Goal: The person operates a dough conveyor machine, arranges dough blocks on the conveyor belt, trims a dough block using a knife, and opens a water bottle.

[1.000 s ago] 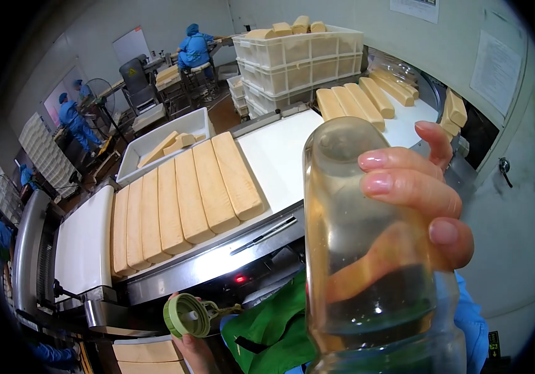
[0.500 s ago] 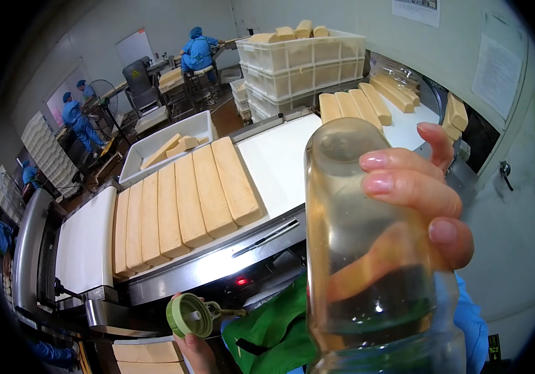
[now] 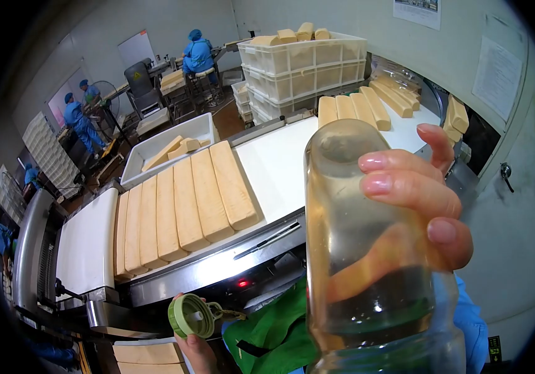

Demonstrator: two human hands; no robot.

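Observation:
A large clear bottle (image 3: 376, 318) fills the front right, tipped up with its base raised and some clear liquid inside. My right hand (image 3: 420, 190) is wrapped round it, fingers closed on the near side and partly seen through the wall. Its mouth is outside the view. Low in the middle, my left hand (image 3: 197, 354) grips a green bottle cap (image 3: 191, 316) with a loop on its side. The cap's inside faces right. Most of the left hand is cut off or hidden behind the cap.
Long pale-yellow blocks (image 3: 175, 202) lie side by side on a white conveyor belt (image 3: 277, 162), with more blocks (image 3: 351, 111) further right. A pen (image 3: 267, 240) rests on the metal edge. Behind stand a white bin (image 3: 202, 128) and stacked crates (image 3: 305, 62). People in blue (image 3: 199, 55) work at the back.
The view has shifted very slightly. Both hands keep the same hold on the bottle and the cap, with no clear movement.

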